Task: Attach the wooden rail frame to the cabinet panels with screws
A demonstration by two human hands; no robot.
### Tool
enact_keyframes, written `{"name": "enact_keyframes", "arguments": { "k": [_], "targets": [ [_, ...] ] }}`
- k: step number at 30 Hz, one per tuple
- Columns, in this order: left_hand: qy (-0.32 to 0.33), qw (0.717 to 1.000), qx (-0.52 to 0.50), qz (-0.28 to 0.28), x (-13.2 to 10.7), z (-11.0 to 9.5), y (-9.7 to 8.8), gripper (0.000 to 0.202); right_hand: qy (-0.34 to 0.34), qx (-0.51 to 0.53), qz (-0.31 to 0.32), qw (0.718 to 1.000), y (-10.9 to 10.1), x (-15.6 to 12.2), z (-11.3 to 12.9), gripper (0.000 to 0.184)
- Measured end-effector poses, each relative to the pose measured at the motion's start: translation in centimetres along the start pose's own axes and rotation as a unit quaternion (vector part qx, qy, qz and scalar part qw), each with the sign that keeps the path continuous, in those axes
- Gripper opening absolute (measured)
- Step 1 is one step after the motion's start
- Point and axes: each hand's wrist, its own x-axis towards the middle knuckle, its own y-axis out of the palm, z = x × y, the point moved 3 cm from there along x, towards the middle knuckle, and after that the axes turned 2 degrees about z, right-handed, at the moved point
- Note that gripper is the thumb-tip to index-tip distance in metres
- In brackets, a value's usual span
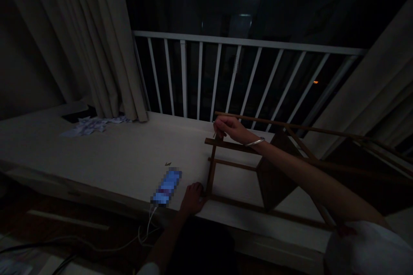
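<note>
A wooden stool or small chair frame (274,176) lies on its side on a pale platform (122,159), legs pointing left. My right hand (230,129) is closed round the top end of an upper leg, a bracelet on its wrist. My left hand (192,199) grips the end of the lower leg near the platform's front edge, fingers curled. Thin rungs join the legs between my two hands.
A lit phone (167,187) lies on the platform left of my left hand, its white cable (142,234) trailing to the floor. Scattered paper scraps (88,124) lie by the curtain (97,38). A white railing (226,77) runs behind; outside it is dark.
</note>
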Motion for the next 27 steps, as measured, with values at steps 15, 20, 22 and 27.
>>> {"name": "enact_keyframes", "arguments": {
  "k": [15,20,22,27],
  "targets": [
    [0.011,1.0,0.005,-0.017,-0.2,0.1,0.0,0.033,0.041,-0.011,-0.057,0.998,-0.9,0.5,-1.4,0.04],
    [0.016,0.999,0.002,-0.031,-0.2,0.2,0.4,0.035,0.04,-0.041,-0.007,0.998,-1.8,0.5,-1.2,0.039],
    [0.015,0.999,0.001,-0.032,-0.2,0.2,0.4,0.034,0.037,-0.053,-0.005,0.998,-2.2,0.4,-1.2,0.038],
    [0.015,0.999,0.003,-0.03,-0.1,-0.1,0.1,0.034,0.042,-0.013,0.01,0.999,-2.4,-0.2,-2.2,0.034]
  ]
}}
